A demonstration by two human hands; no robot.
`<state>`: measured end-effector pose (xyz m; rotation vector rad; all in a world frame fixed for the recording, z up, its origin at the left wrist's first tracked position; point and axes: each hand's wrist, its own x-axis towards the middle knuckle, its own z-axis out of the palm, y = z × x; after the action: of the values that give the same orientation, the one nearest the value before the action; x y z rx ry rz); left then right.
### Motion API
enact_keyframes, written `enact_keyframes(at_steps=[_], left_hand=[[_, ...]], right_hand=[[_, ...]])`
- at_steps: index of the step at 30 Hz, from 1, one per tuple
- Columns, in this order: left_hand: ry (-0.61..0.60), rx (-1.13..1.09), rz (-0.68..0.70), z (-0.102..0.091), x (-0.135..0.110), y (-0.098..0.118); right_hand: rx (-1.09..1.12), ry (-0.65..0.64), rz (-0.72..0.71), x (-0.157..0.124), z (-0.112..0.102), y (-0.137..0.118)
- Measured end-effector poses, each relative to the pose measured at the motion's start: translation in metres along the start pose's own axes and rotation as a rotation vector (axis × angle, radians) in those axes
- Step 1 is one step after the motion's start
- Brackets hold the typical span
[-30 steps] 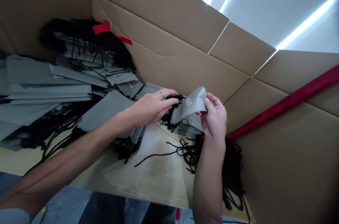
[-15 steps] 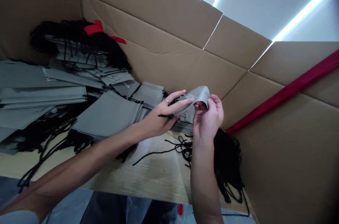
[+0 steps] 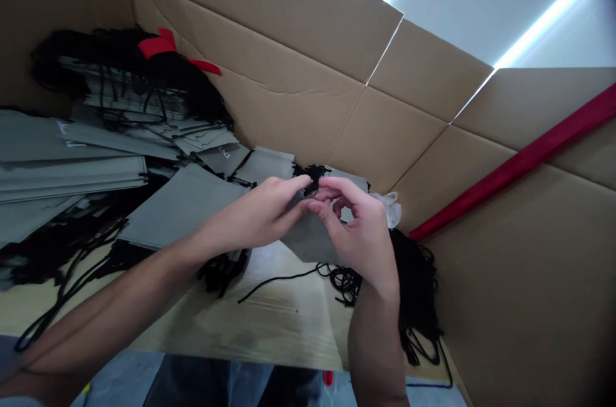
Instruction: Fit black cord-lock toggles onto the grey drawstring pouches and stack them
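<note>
Over the middle of the table, both hands meet at the top edge of a grey fabric pouch [image 3: 310, 241], which hangs down below the fingers. My left hand [image 3: 269, 211] pinches it from the left, thumb and fingers together. My right hand [image 3: 362, 227] grips the same edge from the right with curled fingers. Just behind the fingertips is a tangle of black cord ends [image 3: 312, 174]; whether it touches them I cannot tell. Beneath the pouch a loose coil of black cord [image 3: 344, 282] lies on the table.
Stacks of grey pouches [image 3: 185, 205] cover the left side. A pile tied with a red strip [image 3: 158, 44] stands behind them. A bundle of black cords [image 3: 414, 291] lies at the right. Cardboard walls [image 3: 289, 67] enclose the wooden table [image 3: 269, 330]; a dark red strip [image 3: 510, 166] crosses one.
The pouch, earlier held up and curled with its printed side showing, now hangs lower. My left fingers have closed from a spread pose, and the hands have come together.
</note>
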<state>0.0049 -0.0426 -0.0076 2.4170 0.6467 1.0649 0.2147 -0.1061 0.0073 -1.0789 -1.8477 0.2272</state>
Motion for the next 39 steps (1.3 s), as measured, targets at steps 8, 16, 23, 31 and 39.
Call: enact_keyframes(at_steps=[8, 16, 23, 31, 39], left_hand=[[0.17, -0.555, -0.072, -0.005, 0.001, 0.013], [0.247, -0.111, 0.018, -0.007, -0.009, 0.019], [0.274, 0.054, 0.152, -0.009, -0.012, 0.024], [0.2, 0.061, 0.302, -0.02, -0.015, 0.02], [0.102, 0.052, 0.289, -0.026, -0.016, 0.016]], right_hand=[[0.079, 0.132, 0.017, -0.002, 0.008, 0.001], [-0.167, 0.184, -0.319, -0.004, -0.003, -0.007], [-0.178, 0.215, -0.293, -0.007, 0.002, -0.008], [0.034, 0.109, -0.095, -0.01, -0.005, -0.01], [0.073, -0.046, -0.031, -0.009, -0.014, -0.01]])
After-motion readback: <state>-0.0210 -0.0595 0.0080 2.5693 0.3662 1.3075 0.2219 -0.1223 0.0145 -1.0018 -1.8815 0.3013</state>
